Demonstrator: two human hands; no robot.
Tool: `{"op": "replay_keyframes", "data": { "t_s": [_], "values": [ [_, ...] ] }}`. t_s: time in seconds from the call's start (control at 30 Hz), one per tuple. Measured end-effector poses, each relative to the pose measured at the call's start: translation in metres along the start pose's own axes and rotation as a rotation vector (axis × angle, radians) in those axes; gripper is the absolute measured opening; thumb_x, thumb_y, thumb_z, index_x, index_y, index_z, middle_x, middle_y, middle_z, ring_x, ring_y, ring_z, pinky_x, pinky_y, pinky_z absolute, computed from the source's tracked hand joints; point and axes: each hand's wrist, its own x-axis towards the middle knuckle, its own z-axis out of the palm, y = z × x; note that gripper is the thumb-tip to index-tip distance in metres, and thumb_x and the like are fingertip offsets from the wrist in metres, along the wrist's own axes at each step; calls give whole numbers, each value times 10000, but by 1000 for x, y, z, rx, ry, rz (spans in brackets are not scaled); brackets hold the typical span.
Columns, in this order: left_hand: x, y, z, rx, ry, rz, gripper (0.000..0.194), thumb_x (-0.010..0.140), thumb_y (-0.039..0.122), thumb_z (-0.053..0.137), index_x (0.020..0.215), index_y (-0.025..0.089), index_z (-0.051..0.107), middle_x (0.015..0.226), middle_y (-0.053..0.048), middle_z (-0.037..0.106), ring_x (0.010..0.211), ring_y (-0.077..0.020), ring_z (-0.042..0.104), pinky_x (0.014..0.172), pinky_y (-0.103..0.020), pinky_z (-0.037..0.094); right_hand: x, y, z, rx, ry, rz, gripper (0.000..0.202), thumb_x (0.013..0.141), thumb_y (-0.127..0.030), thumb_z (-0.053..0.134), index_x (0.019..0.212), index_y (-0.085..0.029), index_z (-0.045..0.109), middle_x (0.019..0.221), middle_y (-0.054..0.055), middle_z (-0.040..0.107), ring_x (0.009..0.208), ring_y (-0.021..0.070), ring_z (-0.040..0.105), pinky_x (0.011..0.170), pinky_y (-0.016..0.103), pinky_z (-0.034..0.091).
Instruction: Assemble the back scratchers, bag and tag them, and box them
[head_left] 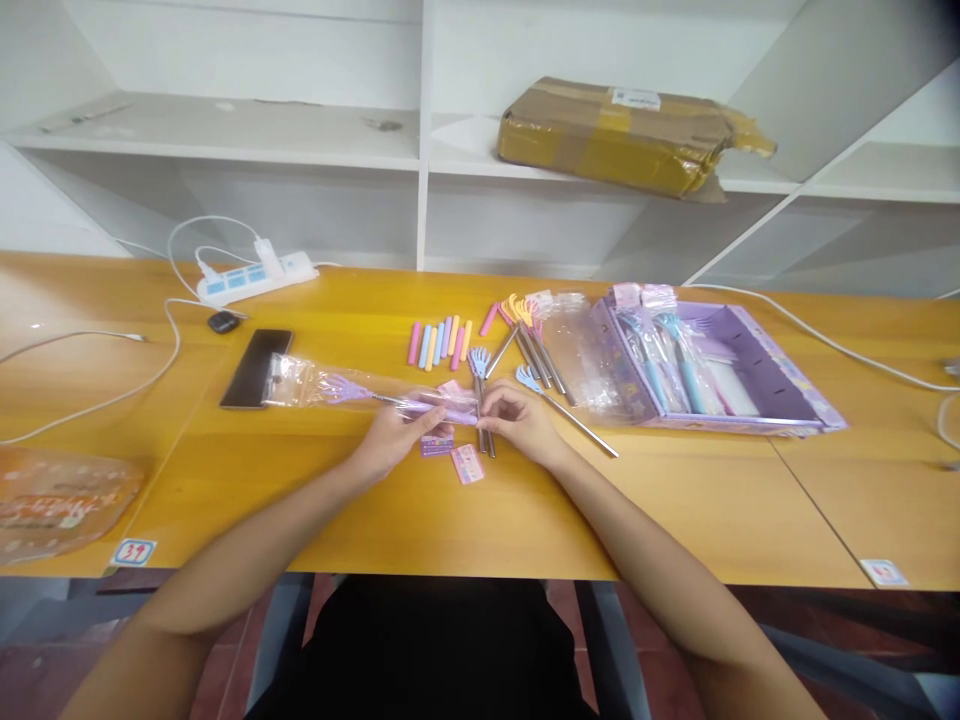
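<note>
Our left hand (pixel 388 440) pinches the purple scratcher (pixel 386 400), seemingly light and stiff, by its grippable handle (pixel 457 415); our right hand (pixel 525 422) pinches its slippery-looking sleeve (pixel 304 382).

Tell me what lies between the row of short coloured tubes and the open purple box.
In the head view: a separate pink tube, metal rods with claw-shaped heads, then clear plastic sleeves nearest the box.

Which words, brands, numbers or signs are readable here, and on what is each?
"39": white sticker with blue border, front left of the wooden table.
Too small or blurred to read: white label on brown cardboard box; print on orange transparent bag; rectangular pink card; purple cards; white sticker at front right.
</note>
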Motion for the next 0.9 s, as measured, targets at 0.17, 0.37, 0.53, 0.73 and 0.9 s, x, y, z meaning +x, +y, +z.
{"op": "replay_keyframes", "data": {
  "t_s": [0.17, 0.37, 0.53, 0.73, 0.9],
  "values": [
    [-3, -1, 2, 70, -23, -29, 422, 814, 486, 895, 1085, 181, 787, 1014, -101, 828, 875, -252, 803, 858, -389, 656, -3, 3, 6, -11, -51, -6, 432, 852, -645, 813, 886, -234, 681, 928, 26, 592, 865, 193, 588, 785, 329, 509],
    [5, -2, -6, -24, 1, -12, 413, 807, 447, 910, 1064, 174, 735, 995, -83, 822, 852, -233, 802, 849, -389, 666, -8, -8, 4, 24, -114, 45, 316, 1004, -549, 656, 965, -238, 699, 980, 44, 652, 708, 158, 586, 684, 324, 527],
    [13, 7, -9, -141, 97, -5, 497, 765, 429, 947, 1046, 173, 627, 864, -46, 798, 765, -214, 793, 771, -372, 665, -10, -18, -3, -155, -82, -125, 154, 1019, -326, 612, 1003, -248, 743, 975, 51, 701, 802, 189, 635, 772, 357, 547],
    [13, 10, -9, -147, -23, -65, 503, 774, 396, 944, 1073, 190, 595, 919, -51, 802, 810, -231, 810, 754, -368, 674, -11, -24, -4, -229, -79, -272, 164, 1013, -289, 658, 1112, -279, 788, 1080, 77, 668, 839, 197, 632, 759, 381, 570],
    [10, 10, -7, -123, -105, -89, 459, 823, 386, 909, 1102, 183, 606, 998, -88, 808, 832, -228, 808, 773, -367, 677, -11, -31, -8, -263, -56, -382, 125, 978, -389, 759, 969, -298, 844, 1186, 96, 646, 1088, 269, 639, 957, 469, 556]
  ]
}}
